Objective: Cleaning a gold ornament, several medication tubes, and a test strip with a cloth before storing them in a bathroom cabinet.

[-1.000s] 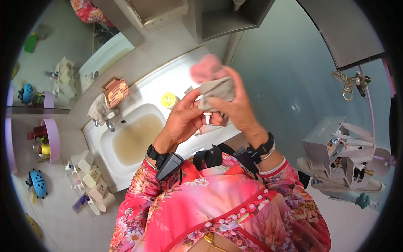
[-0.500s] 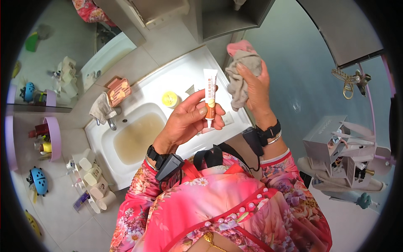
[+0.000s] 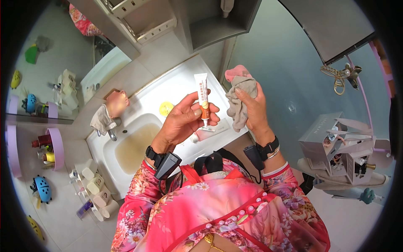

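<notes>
My left hand [image 3: 178,122] pinches a small white and orange squeeze tube [image 3: 202,92] between thumb and fingers, its narrow capped end pointing down toward me. To its right, my right hand [image 3: 257,112] is closed around a crumpled grey cloth [image 3: 241,95] with a pink part at its top. Both hands are raised over the white washbasin counter [image 3: 184,77]. On that counter, left of the tube, sits a round yellow-topped container [image 3: 166,108]. Partly covered by my left hand, a pale flat item [image 3: 215,130] lies below it; its kind I cannot tell.
Murky water [image 3: 136,153] stands in the basin at left. A pale cloth [image 3: 102,117] drapes over the faucet [image 3: 112,133], beside a pinkish wall holder [image 3: 116,104]. Wall-mounted cups [image 3: 100,195] are at lower left. Grey paper bags [image 3: 321,136] and hanging hair claws [image 3: 341,80] are at right.
The view has tilted slightly, and the tube sits a little further left and lower in it. More of the pale item under my left hand shows. Both grips are unchanged.
</notes>
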`<state>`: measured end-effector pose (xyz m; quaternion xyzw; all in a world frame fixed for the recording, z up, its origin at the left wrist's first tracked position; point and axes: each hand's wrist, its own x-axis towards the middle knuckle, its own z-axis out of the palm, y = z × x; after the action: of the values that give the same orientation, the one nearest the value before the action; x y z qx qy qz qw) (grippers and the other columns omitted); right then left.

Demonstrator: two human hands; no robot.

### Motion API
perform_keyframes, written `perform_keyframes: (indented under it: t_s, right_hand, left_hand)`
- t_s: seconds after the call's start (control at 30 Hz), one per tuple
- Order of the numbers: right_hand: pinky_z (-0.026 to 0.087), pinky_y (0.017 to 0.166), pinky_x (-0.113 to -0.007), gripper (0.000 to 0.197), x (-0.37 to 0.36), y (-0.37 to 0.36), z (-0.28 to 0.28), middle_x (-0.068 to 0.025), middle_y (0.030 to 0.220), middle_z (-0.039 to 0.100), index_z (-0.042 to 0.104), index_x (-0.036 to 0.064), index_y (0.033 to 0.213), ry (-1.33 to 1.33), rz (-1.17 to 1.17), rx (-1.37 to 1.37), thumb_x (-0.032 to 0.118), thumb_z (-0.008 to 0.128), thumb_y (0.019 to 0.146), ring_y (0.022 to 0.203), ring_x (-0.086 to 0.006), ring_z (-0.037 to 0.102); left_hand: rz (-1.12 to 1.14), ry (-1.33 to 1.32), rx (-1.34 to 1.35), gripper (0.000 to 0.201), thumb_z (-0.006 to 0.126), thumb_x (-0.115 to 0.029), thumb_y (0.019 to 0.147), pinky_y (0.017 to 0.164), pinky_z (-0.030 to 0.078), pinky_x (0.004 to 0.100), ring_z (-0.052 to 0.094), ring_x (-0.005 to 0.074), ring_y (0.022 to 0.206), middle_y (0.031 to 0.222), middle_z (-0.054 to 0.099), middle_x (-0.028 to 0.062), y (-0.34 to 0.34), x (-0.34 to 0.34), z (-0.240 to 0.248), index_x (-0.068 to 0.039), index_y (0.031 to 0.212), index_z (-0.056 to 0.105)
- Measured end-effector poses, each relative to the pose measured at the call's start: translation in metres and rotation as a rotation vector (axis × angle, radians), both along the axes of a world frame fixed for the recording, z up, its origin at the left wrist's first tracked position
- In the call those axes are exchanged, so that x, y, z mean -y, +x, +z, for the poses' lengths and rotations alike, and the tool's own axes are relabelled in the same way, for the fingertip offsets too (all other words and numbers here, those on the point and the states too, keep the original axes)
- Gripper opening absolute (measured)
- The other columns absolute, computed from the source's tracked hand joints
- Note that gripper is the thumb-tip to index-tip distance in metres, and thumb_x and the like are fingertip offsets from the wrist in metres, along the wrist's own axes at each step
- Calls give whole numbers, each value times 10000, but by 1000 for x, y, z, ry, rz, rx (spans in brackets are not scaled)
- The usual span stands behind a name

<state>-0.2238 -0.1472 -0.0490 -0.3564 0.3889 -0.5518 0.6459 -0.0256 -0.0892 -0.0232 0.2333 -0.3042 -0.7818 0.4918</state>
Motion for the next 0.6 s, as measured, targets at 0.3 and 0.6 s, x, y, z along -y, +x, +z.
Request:
perform_keyframes:
  t_s: [0.3, 0.6]
  right_hand:
    - [496, 752, -278, 449, -9, -10, -5, -107, 989, 550, 416, -11, 1129, 20, -11, 0, 92, 664, 769, 857, -156, 577]
    - [498, 749, -278, 425, -15, -20, -14, -104, 980, 553, 417, -9, 1110, 49, -35, 16, 75, 655, 768, 840, -151, 580]
  left_hand:
    - [-22, -3, 21, 515, 519, -125, 875, 820, 471, 385, 592, 270, 917, 1075, 559, 172, -5, 9, 3, -25, 1329, 300]
    - [-46, -7, 60, 503, 515, -131, 878, 825, 472, 400, 590, 264, 917, 1082, 555, 172, -10, 20, 2, -33, 1325, 306]
